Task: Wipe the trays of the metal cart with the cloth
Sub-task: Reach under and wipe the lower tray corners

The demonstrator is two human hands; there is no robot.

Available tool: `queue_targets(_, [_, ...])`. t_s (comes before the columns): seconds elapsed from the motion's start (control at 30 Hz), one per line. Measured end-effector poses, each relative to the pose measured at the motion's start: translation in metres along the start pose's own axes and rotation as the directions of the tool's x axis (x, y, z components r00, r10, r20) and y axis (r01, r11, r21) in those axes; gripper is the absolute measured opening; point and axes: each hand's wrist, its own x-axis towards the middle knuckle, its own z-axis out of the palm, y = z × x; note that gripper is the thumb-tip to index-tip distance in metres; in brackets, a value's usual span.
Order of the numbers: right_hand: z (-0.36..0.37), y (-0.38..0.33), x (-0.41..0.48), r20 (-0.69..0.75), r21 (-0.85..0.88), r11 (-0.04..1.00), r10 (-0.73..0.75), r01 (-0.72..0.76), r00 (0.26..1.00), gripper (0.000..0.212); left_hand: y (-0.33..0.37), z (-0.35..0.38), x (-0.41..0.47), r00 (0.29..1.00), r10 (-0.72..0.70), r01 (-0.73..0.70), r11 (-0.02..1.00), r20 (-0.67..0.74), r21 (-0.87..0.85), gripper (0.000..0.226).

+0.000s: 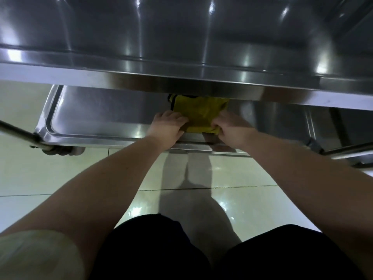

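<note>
The metal cart (16, 132) shows two steel trays, one above the other. The upper tray (181, 37) fills the top of the view, its polished floor streaked with light reflections, and its front rim overhangs the far part of the tray below. The lower tray (90, 118) holds the only loose item: a yellow cloth (199, 114), bunched and lying flat on the tray's bottom near the front rim, its far edge hidden under the upper tray.

Both hands are on it. The left hand (167, 126) has its fingers (180, 120) curled over the cloth's left edge, and the right hand (230, 130) pinches the near right corner with bent fingers.

A caster wheel (62, 151) sits under the lower tray's left corner on the pale tiled floor (232, 174).
</note>
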Motion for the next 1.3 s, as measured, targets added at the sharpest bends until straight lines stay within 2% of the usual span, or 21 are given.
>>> queue_targets(0.1, [0.014, 0.001, -0.008, -0.144, 0.234, 0.965, 0.151, -0.115, 0.978, 0.024, -0.001, 0.009, 0.0, 0.997, 0.024, -0.021, 0.999, -0.067, 0.035, 0.033])
queue_targets(0.17, [0.011, -0.001, -0.003, -0.158, 0.332, 0.918, 0.279, -0.215, 0.947, 0.026, -0.003, 0.01, -0.001, 0.993, 0.024, -0.023, 1.0, -0.115, 0.011, 0.034])
queue_targets(0.23, [0.003, 0.001, 0.003, -0.105, 0.426, 0.849, 0.389, -0.312, 0.915, 0.032, -0.004, 0.009, 0.0, 0.99, -0.099, 0.093, 0.994, -0.097, -0.062, 0.044])
queue_targets(0.33, [0.006, 0.003, 0.006, -0.017, 0.412, 0.846, 0.377, -0.337, 0.926, 0.045, -0.005, 0.002, 0.007, 0.906, -0.423, 0.407, 0.885, -0.028, -0.227, 0.057])
queue_targets(0.37, [0.01, 0.003, 0.007, -0.008, 0.386, 0.864, 0.354, -0.324, 0.935, 0.049, -0.006, 0.002, 0.009, 0.877, -0.481, 0.464, 0.845, 0.003, -0.266, 0.06])
queue_targets(0.43, [0.015, 0.0, 0.01, -0.019, 0.366, 0.882, 0.327, -0.297, 0.945, 0.045, -0.008, 0.002, 0.012, 0.859, -0.509, 0.499, 0.808, 0.054, -0.314, 0.06])
queue_targets(0.53, [0.013, 0.003, 0.015, -0.052, 0.353, 0.902, 0.286, -0.251, 0.957, 0.027, -0.008, 0.001, 0.014, 0.847, -0.529, 0.479, 0.726, 0.044, -0.493, 0.048])
queue_targets(0.63, [0.012, 0.006, 0.015, -0.051, 0.302, 0.925, 0.259, -0.233, 0.964, 0.024, -0.002, -0.014, 0.02, 0.864, -0.503, 0.408, 0.692, 0.008, -0.596, 0.041])
queue_targets(0.8, [0.012, 0.005, 0.013, -0.029, 0.22, 0.959, 0.191, -0.18, 0.981, 0.026, 0.008, -0.038, 0.05, 0.899, -0.421, 0.291, 0.776, -0.116, -0.56, 0.02])
queue_targets(0.9, [0.01, 0.005, 0.013, -0.043, 0.213, 0.961, 0.189, -0.176, 0.981, 0.036, 0.03, -0.051, 0.07, 0.92, -0.352, 0.187, 0.78, -0.172, -0.598, 0.021])
queue_targets(0.97, [0.006, 0.004, 0.011, -0.075, 0.219, 0.957, 0.209, -0.188, 0.975, 0.039, 0.038, -0.058, 0.082, 0.901, -0.372, 0.161, 0.766, -0.225, -0.622, 0.026])
queue_targets(1.03, [0.002, 0.005, 0.011, -0.118, 0.22, 0.955, 0.227, -0.197, 0.967, 0.039, 0.032, -0.057, 0.088, 0.864, -0.437, 0.197, 0.75, -0.25, -0.631, 0.033])
queue_targets(1.13, [0.001, 0.005, 0.01, -0.154, 0.126, 0.979, 0.18, -0.161, 0.972, 0.036, 0.011, -0.039, 0.071, 0.83, -0.454, 0.185, 0.773, -0.324, -0.607, 0.022])
queue_targets(1.17, [0.003, 0.005, 0.009, -0.149, 0.082, 0.987, 0.147, -0.136, 0.978, 0.036, -0.001, -0.023, 0.065, 0.841, -0.435, 0.166, 0.774, -0.322, -0.611, 0.018])
queue_targets(1.3, [0.009, -0.001, 0.009, -0.157, -0.031, 0.999, -0.015, 0.01, 0.987, 0.044, -0.031, 0.012, 0.046, 0.916, -0.382, 0.286, 0.837, -0.124, -0.467, 0.024])
